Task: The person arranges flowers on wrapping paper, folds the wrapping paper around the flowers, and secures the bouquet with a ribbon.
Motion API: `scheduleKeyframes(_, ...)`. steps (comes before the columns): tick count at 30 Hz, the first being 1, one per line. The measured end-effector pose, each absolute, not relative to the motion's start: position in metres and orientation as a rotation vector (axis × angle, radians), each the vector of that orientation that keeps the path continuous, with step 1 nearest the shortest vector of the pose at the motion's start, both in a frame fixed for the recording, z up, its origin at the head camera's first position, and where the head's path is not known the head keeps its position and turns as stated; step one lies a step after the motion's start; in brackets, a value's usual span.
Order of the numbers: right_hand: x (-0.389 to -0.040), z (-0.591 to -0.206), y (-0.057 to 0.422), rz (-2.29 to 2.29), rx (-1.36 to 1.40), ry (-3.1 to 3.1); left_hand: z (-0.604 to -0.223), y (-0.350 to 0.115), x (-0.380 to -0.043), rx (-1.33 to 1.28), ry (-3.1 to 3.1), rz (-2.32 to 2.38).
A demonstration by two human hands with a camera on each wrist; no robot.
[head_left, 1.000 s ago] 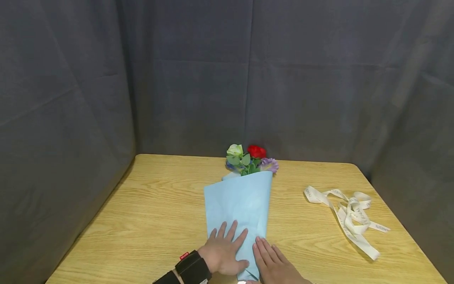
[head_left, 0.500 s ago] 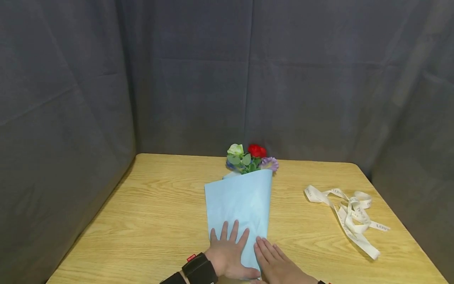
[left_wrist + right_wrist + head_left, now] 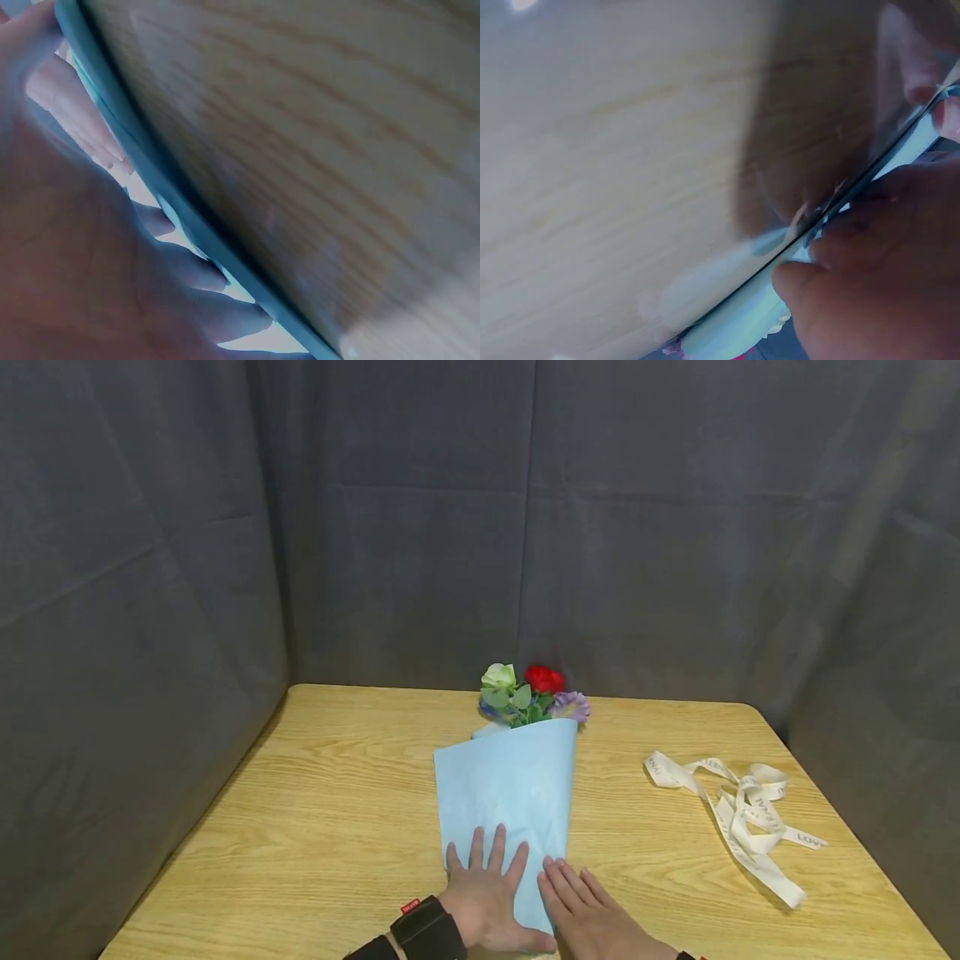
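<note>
A sheet of light blue wrapping paper [image 3: 510, 785] lies wrapped around a small bunch of flowers [image 3: 531, 695]. White, red, purple and blue blooms with green leaves stick out at its far end; the stems are hidden inside. My left hand [image 3: 486, 897] rests on the lower part of the paper, fingers spread and straight. Along the right edge, my right hand [image 3: 588, 910] presses the paper with straight fingers held together. In the left wrist view, the paper's edge [image 3: 172, 187] runs beneath the fingers. The right wrist view has the right hand [image 3: 885, 262] against the folded side.
A cream ribbon [image 3: 750, 827] with printed letters lies in loose loops on the right of the wooden table [image 3: 322, 793]. Grey curtains [image 3: 420, 543] hang behind the table and at both sides.
My left hand has slid slightly to the right and its thumb now lies nearer the right hand. The right hand has shifted a little to the right. The bouquet has hardly moved.
</note>
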State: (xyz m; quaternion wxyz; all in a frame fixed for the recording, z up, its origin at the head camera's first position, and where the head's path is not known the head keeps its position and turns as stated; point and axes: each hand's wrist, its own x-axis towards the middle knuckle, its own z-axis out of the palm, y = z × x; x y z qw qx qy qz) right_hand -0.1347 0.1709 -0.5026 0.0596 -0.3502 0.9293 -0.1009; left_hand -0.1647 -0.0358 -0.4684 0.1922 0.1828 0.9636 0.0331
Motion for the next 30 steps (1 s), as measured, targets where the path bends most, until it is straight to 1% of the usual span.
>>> scheduleKeyframes(9,-0.134,-0.502,0.173,-0.248,-1.066,2.869,-0.471,-0.032,-0.165,0.682,2.745,0.048)
scheduleKeyframes(14,-0.136,-0.498,0.172,-0.282,-1.013,2.78,-0.471,-0.031,-0.166,0.648,2.68,0.147)
scheduleKeyframes(25,-0.151,-0.486,0.179,-0.486,-0.898,2.682,-0.47,-0.028,-0.169,0.657,2.688,0.056)
scheduleKeyframes(30,-0.157,-0.483,0.185,-0.551,-0.843,2.663,-0.469,-0.028,-0.167,0.643,2.682,0.091)
